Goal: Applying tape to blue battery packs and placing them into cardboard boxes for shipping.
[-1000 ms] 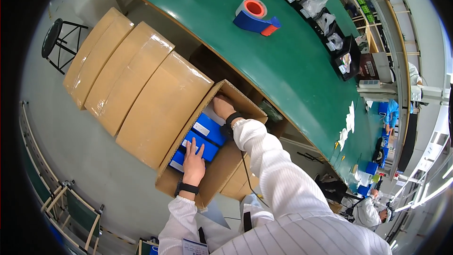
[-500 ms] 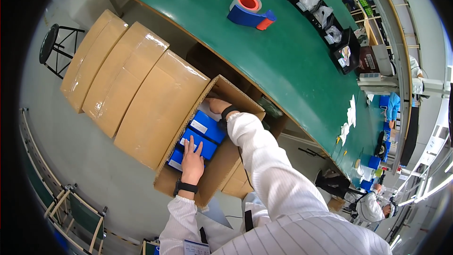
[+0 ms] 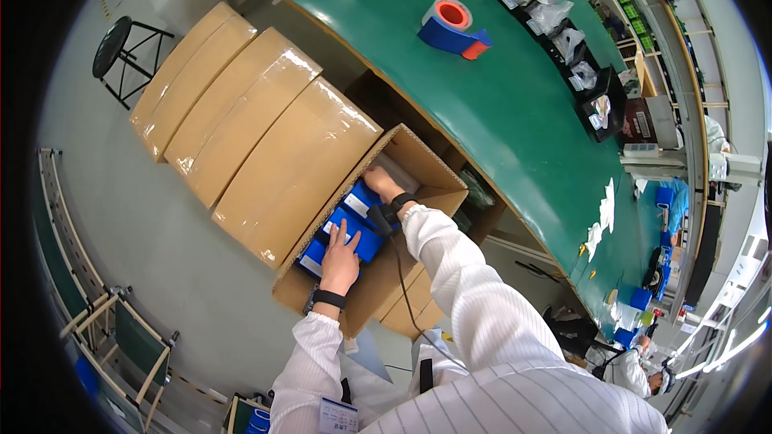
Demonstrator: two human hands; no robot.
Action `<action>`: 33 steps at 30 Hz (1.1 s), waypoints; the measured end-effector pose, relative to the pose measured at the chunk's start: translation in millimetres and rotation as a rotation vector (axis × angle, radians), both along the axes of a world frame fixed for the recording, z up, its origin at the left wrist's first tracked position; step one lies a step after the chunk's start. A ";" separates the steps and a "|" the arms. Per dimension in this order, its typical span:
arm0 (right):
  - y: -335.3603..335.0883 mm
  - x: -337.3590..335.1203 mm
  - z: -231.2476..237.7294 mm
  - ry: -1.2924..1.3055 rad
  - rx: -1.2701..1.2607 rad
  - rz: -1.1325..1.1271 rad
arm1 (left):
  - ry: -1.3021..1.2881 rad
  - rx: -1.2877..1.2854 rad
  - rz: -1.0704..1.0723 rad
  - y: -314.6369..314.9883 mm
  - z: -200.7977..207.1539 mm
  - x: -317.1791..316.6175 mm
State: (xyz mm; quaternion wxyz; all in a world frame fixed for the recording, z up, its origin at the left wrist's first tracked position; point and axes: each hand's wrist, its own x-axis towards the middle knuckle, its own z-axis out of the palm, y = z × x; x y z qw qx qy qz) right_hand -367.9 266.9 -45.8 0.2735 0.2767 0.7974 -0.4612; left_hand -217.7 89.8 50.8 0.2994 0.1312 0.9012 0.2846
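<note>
An open cardboard carton (image 3: pixel 310 301) stands before me with several blue boxes (image 3: pixel 368 243) packed inside, white labels on their tops. My left hand (image 3: pixel 341 264) lies on the blue boxes with its fingers spread. My right hand (image 3: pixel 381 182) reaches into the carton's far part, beside the farthest blue box; its fingertips are hidden. Under my right wrist is a small black device (image 3: pixel 379 220) with a cable running back toward me. Each wrist wears a black band.
Several taped cartons (image 3: pixel 297 169) stand in a row to the left, with a black stool (image 3: pixel 112 47) beyond. A green table (image 3: pixel 482 104) runs along the far side, bearing a tape dispenser (image 3: pixel 454 32) and black bins (image 3: pixel 563 52) of plastic bags. Another person (image 3: pixel 631 370) is at far right.
The whole scene has shifted slightly right in view. My right hand has drawn in closer to the farthest blue box, while my left hand stays on the boxes. More cable shows.
</note>
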 end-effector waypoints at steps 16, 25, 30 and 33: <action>-65.6 -8.9 -35.3 -0.168 0.032 -0.019 | -0.035 -0.073 0.081 -37.1 -2.9 17.6; -56.9 -11.0 -29.4 0.064 0.304 0.206 | -0.035 -0.085 0.034 -30.7 0.2 8.7; -54.0 -8.4 -26.4 0.060 0.292 0.355 | -0.002 -0.079 0.028 -32.6 -5.9 15.0; -44.8 -9.1 -30.6 0.037 0.240 0.211 | 0.020 -0.078 0.011 -28.8 -8.2 13.8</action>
